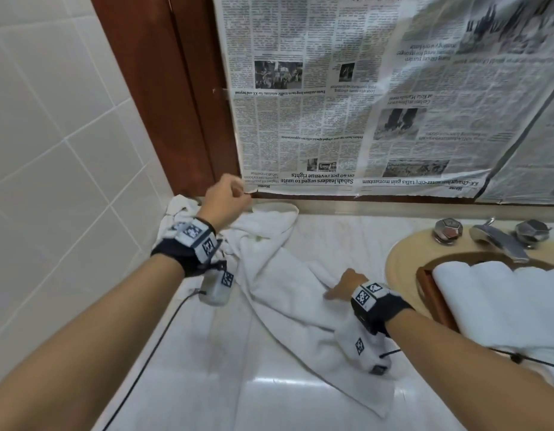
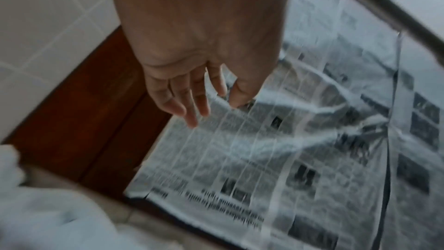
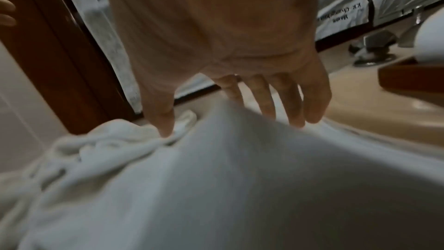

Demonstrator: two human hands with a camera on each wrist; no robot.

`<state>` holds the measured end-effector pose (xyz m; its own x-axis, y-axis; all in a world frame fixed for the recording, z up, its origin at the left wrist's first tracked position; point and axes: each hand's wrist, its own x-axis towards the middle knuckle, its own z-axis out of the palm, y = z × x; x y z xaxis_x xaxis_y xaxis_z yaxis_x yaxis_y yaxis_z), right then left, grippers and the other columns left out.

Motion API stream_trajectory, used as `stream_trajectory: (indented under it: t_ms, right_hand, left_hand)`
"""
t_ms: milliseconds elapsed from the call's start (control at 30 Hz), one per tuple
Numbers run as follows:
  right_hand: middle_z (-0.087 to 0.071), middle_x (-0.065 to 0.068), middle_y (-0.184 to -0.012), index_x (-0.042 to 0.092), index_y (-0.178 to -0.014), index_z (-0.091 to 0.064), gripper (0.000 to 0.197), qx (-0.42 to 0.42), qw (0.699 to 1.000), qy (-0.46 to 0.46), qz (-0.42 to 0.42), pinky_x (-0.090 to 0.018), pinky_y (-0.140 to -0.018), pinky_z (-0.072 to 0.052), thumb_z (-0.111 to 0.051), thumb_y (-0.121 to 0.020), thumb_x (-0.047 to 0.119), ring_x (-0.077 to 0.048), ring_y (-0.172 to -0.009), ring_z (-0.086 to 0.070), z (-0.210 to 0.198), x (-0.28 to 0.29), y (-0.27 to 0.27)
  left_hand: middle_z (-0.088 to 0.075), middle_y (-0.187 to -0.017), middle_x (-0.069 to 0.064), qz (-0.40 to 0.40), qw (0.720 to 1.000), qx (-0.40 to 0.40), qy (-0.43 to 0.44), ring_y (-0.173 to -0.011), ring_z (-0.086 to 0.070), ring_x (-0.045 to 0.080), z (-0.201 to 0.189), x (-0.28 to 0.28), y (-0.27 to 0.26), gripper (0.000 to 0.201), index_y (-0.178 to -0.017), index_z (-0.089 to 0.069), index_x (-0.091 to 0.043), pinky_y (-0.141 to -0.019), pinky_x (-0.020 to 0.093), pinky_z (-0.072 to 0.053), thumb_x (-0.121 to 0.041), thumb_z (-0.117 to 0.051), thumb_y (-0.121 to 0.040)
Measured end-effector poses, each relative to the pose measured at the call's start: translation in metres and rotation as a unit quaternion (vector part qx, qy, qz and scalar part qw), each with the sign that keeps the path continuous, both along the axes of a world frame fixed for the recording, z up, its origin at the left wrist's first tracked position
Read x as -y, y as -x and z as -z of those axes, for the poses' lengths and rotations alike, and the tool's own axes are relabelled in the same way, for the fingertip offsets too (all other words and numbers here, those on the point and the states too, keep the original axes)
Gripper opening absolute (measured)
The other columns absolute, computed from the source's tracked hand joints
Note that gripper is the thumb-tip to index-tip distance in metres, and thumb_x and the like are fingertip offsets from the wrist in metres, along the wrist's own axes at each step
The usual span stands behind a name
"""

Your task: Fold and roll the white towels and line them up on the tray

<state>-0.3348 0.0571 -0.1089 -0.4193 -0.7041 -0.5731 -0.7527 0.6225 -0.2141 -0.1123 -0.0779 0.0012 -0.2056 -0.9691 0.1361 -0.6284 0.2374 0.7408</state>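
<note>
- The right hand (image 1: 344, 284) rests on the spread white towel (image 1: 288, 293) with straight fingers (image 3: 291, 102) pressing the cloth and the thumb down beside a fold; nothing is clutched.
- The left hand (image 1: 222, 203) is raised off the counter near the lower edge of the newspaper (image 1: 362, 104) on the wall; its fingers (image 2: 177, 102) hang loose and hold nothing (the head view makes it look curled, the wrist view shows it slack).
- The towel lies crumpled and slanting across the white counter (image 1: 191, 384), its far end bunched in the corner by the brown door frame (image 1: 163, 88).
- To the right, rolled towels (image 1: 493, 293) lie side by side on the wooden tray (image 1: 431, 293), which sits over the sink (image 1: 403, 259).
- A faucet (image 1: 499, 241) stands behind the tray.
</note>
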Motion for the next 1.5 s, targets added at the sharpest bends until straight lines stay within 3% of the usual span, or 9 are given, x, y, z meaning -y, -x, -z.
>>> stream_trajectory:
  t_ms: [333, 467, 600, 767, 900, 967, 1200, 1367, 1500]
  right_hand:
    - [-0.064, -0.013, -0.076, 0.006, -0.094, -0.050, 0.021, 0.119, 0.985, -0.092, -0.084, -0.029, -0.048, -0.050, -0.066, -0.080, 0.009, -0.031, -0.062, -0.064, -0.018, -0.051, -0.009]
    - [-0.058, -0.011, -0.116, 0.007, -0.119, -0.048, 0.053, -0.038, 0.993, -0.017, -0.114, -0.032, -0.076, -0.051, -0.071, -0.081, 0.036, -0.027, -0.101, -0.059, -0.014, -0.043, 0.006]
    - [-0.049, -0.012, -0.135, 0.007, -0.137, -0.037, 0.074, 0.045, 0.993, 0.097, -0.052, -0.035, -0.095, -0.044, -0.069, -0.083, 0.047, -0.028, -0.122, -0.049, 0.001, -0.023, -0.002]
    - [-0.048, -0.014, -0.139, 0.003, -0.138, -0.039, 0.075, 0.099, 0.990, 0.097, 0.029, -0.028, -0.089, -0.040, -0.062, -0.086, 0.052, -0.028, -0.125, -0.048, 0.015, 0.001, -0.013]
    - [-0.055, -0.014, -0.127, 0.005, -0.131, -0.043, 0.076, 0.048, 0.998, 0.042, -0.014, -0.027, -0.079, -0.045, -0.073, -0.078, 0.050, -0.027, -0.113, -0.057, 0.039, 0.005, -0.026]
    - [-0.050, -0.016, -0.127, 0.006, -0.132, -0.034, 0.068, 0.033, 0.999, 0.023, -0.025, -0.030, -0.082, -0.048, -0.071, -0.082, 0.032, -0.029, -0.113, -0.056, 0.049, 0.003, -0.029]
    - [-0.058, -0.012, -0.112, 0.010, -0.100, -0.054, 0.013, -0.015, 0.989, 0.003, -0.150, -0.026, -0.074, -0.042, -0.057, -0.088, 0.011, -0.028, -0.102, -0.060, 0.059, -0.033, -0.019]
    - [-0.036, -0.004, -0.133, 0.021, -0.131, -0.041, 0.066, -0.100, 0.967, 0.150, -0.182, -0.033, -0.094, -0.038, -0.071, -0.074, 0.034, -0.024, -0.122, -0.038, 0.056, -0.052, -0.005]
    - [0.001, 0.000, -0.156, 0.039, -0.150, -0.005, 0.109, -0.107, 0.948, 0.163, -0.250, -0.045, -0.112, -0.015, -0.074, -0.068, 0.055, -0.028, -0.142, -0.006, 0.055, -0.044, -0.010]
  left_hand:
    - [-0.029, -0.152, 0.020, 0.005, 0.921, 0.305, -0.242, -0.138, -0.032, 0.034, 0.148, -0.028, 0.008, 0.084, -0.147, -0.021, 0.000, -0.109, 0.037, -0.034, -0.049, -0.058, -0.089]
    - [-0.045, -0.138, 0.018, -0.001, 0.925, 0.317, -0.209, -0.125, -0.047, 0.033, 0.177, -0.051, 0.021, 0.053, -0.133, -0.037, -0.002, -0.098, 0.035, -0.042, -0.034, -0.052, -0.094]
    - [-0.055, -0.127, 0.014, 0.152, 0.927, 0.301, -0.166, -0.117, -0.053, 0.031, 0.177, -0.072, 0.020, 0.035, -0.126, -0.049, -0.005, -0.095, 0.035, -0.042, -0.023, -0.048, -0.096]
    - [-0.064, -0.094, -0.007, 0.418, 0.821, 0.267, -0.282, -0.090, -0.060, 0.012, 0.139, -0.109, -0.004, 0.032, -0.099, -0.065, -0.014, -0.074, 0.023, -0.041, -0.044, -0.066, -0.088]
    - [-0.066, -0.084, 0.000, 0.240, 0.957, 0.097, -0.132, -0.078, -0.059, 0.009, 0.135, -0.075, -0.016, 0.020, -0.075, -0.070, -0.017, -0.075, 0.028, -0.046, -0.035, -0.074, -0.082]
    - [-0.059, -0.102, 0.004, 0.108, 0.987, 0.111, -0.038, -0.096, -0.058, 0.019, 0.141, -0.048, -0.016, 0.015, -0.091, -0.071, -0.019, -0.086, 0.032, -0.045, -0.032, -0.072, -0.083]
    - [-0.030, -0.149, 0.006, 0.060, 0.913, 0.366, -0.172, -0.133, -0.036, 0.031, 0.184, -0.027, 0.001, 0.076, -0.149, -0.024, -0.025, -0.104, 0.043, -0.036, -0.048, -0.060, -0.087]
    - [-0.044, -0.140, 0.010, 0.096, 0.912, 0.342, -0.202, -0.126, -0.047, 0.028, 0.202, -0.050, 0.006, 0.083, -0.150, -0.015, -0.018, -0.103, 0.040, -0.041, -0.029, -0.063, -0.084]
    - [-0.059, -0.125, 0.009, 0.097, 0.958, 0.140, -0.231, -0.115, -0.056, 0.026, 0.164, -0.056, -0.006, 0.074, -0.137, -0.044, -0.016, -0.089, 0.029, -0.046, -0.019, -0.078, -0.071]
